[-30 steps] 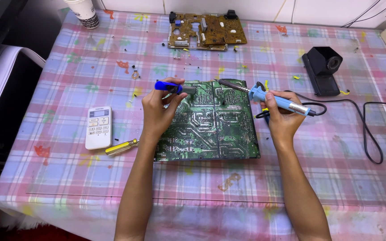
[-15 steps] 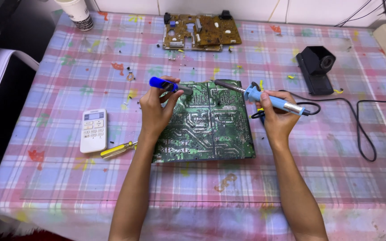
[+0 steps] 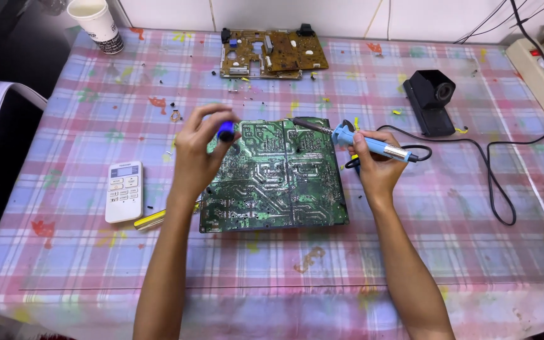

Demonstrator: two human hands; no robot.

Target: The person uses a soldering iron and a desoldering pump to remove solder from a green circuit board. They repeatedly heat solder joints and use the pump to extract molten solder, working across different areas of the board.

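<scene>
On the plaid-clothed desk [image 3: 410, 252] lay a stiff, fragile green circuit board [image 3: 272, 179] — best gripped by its edges; left hand [image 3: 196, 157] held a blue desoldering pump [image 3: 226, 131], right hand [image 3: 376, 164] a soldering iron [image 3: 363, 141].

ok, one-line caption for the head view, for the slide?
Right hand holds a blue soldering iron over a green circuit board; left hand grips a blue-tipped tool.

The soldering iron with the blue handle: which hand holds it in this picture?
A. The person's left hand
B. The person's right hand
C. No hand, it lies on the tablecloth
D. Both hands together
B: the right hand grips the soldering iron with its tip over the green circuit board, while the left hand holds a different blue tool.
</scene>
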